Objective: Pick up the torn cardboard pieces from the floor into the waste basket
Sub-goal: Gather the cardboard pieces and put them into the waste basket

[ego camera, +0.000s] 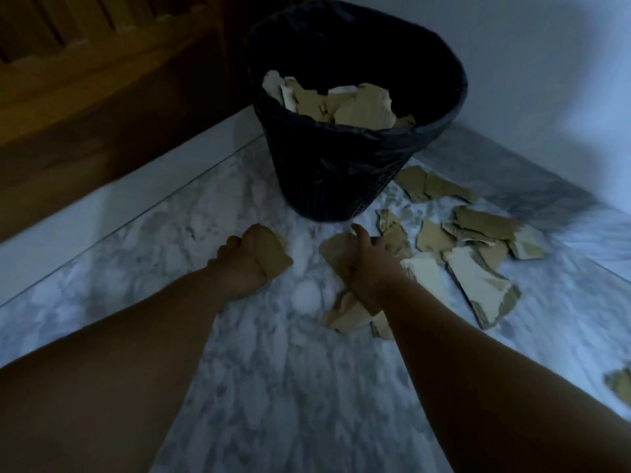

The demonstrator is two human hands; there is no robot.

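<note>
I judge the job about half done. The waste basket, black with a dark liner, stands on the floor near the corner where the wall meets the wooden panel. It already holds a heap of torn cardboard, brown and pale pieces lying well below the rim.

What is left is mostly to the right of the basket. A couple of pieces lie just beside its base, and a larger scatter spreads out toward the right-hand wall, some pieces overlapping. One more scrap sits alone at the right edge of my view, well apart from the rest.

Both hands are loaded and low, in front of the basket. My left hand has its fingers curled tight round a single brown piece, which sticks out to the right of the fist. My right hand is closed round a bundle of pieces that shows both above and below the grip, with one finger sticking up free. It is beside the near edge of the scatter. I cannot tell whether either load is clear of the floor or touching it.

As I read it, the step in hand is carrying these two loads up over the rim, then returning for the scatter and the lone scrap.
</note>
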